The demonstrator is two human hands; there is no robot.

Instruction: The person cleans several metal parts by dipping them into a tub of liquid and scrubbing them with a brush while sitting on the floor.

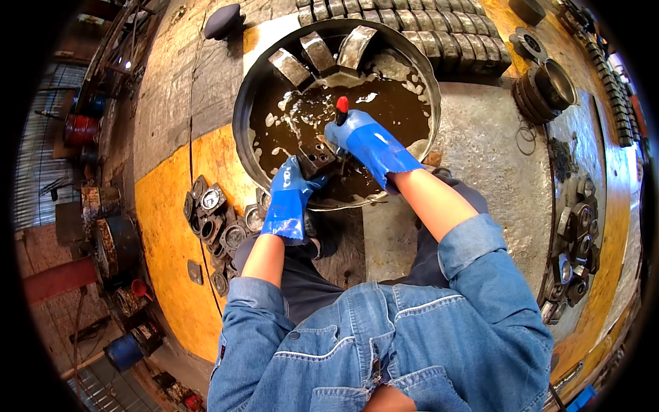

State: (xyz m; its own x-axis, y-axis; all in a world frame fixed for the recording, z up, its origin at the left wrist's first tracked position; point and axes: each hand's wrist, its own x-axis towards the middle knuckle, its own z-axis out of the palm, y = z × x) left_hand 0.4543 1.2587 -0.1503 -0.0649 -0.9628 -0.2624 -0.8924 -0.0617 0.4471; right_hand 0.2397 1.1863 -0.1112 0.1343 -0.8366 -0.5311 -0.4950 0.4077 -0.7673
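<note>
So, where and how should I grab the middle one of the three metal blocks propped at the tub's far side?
Probably take the middle block by its upper end, coming from above and clasping its two long sides. That end rises toward the rim of the tub, clear of the brown liquid, and the gaps to the left block and right block look widest there.

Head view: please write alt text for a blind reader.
A blue-gloved right hand grips a red-topped handle over a round metal basin of brown liquid; the blue-gloved left hand touches a dark holed metal block. Three grey metal blocks sit at the far rim.
</note>
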